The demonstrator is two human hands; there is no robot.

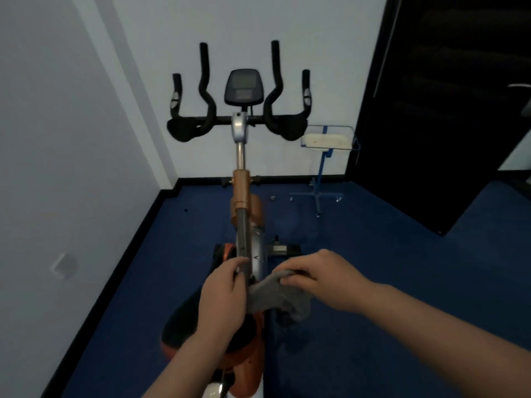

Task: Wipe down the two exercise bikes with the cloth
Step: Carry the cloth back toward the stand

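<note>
— Where's the cloth?

— Bunched between my hands, right over the frame bar of the bike [242, 231]. My right hand [321, 278] has its fingers curled over the top edge of the grey cloth [277, 297]; my left hand [222, 291] pinches the other end, thumb against the bar.

— How far along are you?

— Early, I'd judge. I'm down near the saddle end of the bar. Beyond it, the orange post, the black handlebars [240, 120] and the console [243, 87] remain ahead. Nothing shows whether they're wiped.

— And the second bike?

— Not in view. Past the handlebars, only a blue stand [323, 170] by the wall.
</note>
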